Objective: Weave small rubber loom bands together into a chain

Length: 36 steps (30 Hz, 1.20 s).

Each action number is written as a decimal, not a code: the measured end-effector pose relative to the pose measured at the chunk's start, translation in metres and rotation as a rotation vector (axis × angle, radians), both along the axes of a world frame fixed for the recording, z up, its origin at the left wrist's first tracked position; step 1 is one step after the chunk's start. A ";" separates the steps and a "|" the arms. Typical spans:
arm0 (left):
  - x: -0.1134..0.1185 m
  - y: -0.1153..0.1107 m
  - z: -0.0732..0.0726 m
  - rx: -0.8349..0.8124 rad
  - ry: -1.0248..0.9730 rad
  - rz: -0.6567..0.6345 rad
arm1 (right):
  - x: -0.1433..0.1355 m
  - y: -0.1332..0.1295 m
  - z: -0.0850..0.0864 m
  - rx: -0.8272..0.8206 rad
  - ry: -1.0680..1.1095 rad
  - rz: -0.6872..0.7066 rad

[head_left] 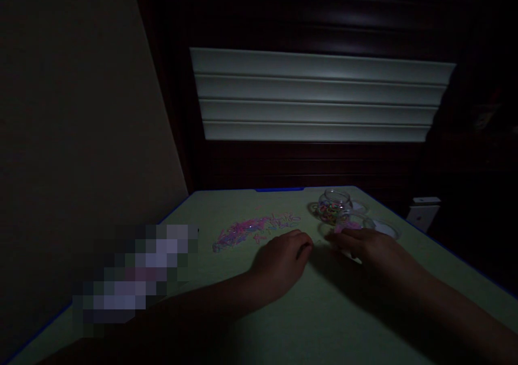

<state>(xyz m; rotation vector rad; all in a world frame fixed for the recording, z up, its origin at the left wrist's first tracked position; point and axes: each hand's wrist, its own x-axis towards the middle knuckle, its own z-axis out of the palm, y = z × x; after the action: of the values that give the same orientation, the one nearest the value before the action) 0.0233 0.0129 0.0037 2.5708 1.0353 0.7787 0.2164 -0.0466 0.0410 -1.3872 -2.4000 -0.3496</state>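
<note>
My left hand [283, 254] is closed above the table, its fingers curled and pressed together. Whatever they may hold is too small and dark to make out. To its right, my right hand [374, 248] has bent fingers around the front of a clear jar [358, 216] with pink bits inside, covering its lower part. Just behind stands another round glass jar [335, 205], open-topped and partly filled with multicoloured small bands. Beyond my left hand, a loose pile of small pink, purple and blue bands [246, 230] spreads across the table.
The light green table [279, 322] has a blue edge. Round clear lids [386, 228] lie right of the jars. A pixelated patch [137, 273] hides something at left. A slatted panel [319, 95] stands behind, and a white box [423, 216] sits beyond the right edge. Lighting is dim.
</note>
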 end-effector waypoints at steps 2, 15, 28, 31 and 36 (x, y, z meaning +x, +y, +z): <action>0.000 -0.002 0.001 0.020 0.028 -0.017 | -0.002 0.000 0.000 -0.007 0.005 0.008; 0.001 -0.011 0.004 0.068 0.116 -0.110 | -0.001 0.000 0.000 -0.054 0.028 0.035; 0.000 -0.011 0.004 0.098 0.130 -0.103 | -0.001 -0.002 0.002 -0.044 0.036 0.008; -0.002 -0.011 0.002 0.107 0.121 -0.106 | 0.000 -0.001 0.000 -0.002 0.029 0.013; -0.004 -0.010 0.000 0.109 0.113 -0.111 | 0.006 0.005 -0.001 0.124 -0.030 -0.032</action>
<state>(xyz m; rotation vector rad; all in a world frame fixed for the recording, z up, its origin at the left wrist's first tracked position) 0.0191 0.0026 0.0034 2.7659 0.8945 0.6866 0.2225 -0.0420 0.0396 -1.3758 -2.3388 -0.5220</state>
